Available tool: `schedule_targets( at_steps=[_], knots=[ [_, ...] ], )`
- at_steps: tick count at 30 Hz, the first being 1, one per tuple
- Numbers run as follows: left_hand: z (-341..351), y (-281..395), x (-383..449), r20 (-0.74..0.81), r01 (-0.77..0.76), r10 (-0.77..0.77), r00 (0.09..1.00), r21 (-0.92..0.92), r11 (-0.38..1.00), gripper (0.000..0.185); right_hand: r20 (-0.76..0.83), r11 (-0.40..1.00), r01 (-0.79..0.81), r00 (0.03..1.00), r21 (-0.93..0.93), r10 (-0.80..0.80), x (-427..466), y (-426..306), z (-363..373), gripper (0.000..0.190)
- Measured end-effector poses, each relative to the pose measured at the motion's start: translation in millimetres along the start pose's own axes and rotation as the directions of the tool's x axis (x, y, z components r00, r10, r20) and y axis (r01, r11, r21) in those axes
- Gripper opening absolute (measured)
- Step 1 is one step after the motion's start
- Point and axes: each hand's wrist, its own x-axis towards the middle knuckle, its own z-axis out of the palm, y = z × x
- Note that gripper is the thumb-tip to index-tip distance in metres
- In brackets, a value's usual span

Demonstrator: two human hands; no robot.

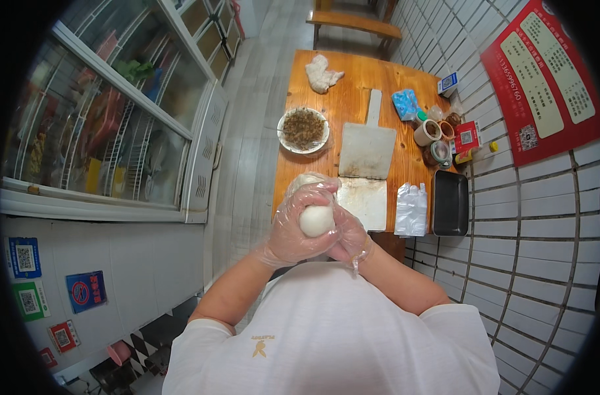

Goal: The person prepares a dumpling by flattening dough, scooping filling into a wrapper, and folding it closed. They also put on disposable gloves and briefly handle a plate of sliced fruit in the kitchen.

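Both my hands wear clear plastic gloves and meet in front of my chest, at the near edge of a wooden table (pixel 290 89). My left hand (pixel 300 224) curls around a smooth white ball of what looks like dough (pixel 317 220). Pressed against it from the right is my right hand (pixel 350 229), its fingers partly hidden. More white dough (pixel 307 181) shows just beyond my fingers; what it rests on is hidden. A flat metal press or hinged plate with a handle (pixel 367 150) lies open beyond my hands. Left of it stands a white bowl of chopped brown filling (pixel 304 130) with a utensil in it.
A crumpled whitish cloth (pixel 321 74) lies at the far left. Along the right are a blue packet (pixel 405 104), jars (pixel 437 154), clear plastic gloves (pixel 411 210) and a black tray (pixel 450 203). A glass-door refrigerator (pixel 201 148) stands left, a tiled wall (pixel 537 222) right.
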Motion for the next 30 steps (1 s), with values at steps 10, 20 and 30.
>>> schedule_targets(
  at_steps=[10, 20, 30],
  knots=[
    [1, -4, -9, 0.146, 0.340, -0.320, 0.936, -0.143, 0.929, 0.113, -0.102, 0.997, -0.073, 0.992, 0.014, 0.074, -14, 2, -3, 0.047],
    [19, -29, -60, 0.177, 0.613, -0.597, 0.782, -0.387, 0.688, 0.094, -0.264, 0.978, -0.190, 0.951, -0.087, 0.162, -17, 13, -52, 0.036],
    [32, -51, -56, -0.070, 0.506, -0.511, 0.857, -0.077, 0.859, 0.041, -0.344, 0.869, -0.211, 0.938, -0.447, 0.050, -18, 4, -66, 0.044]
  ],
)
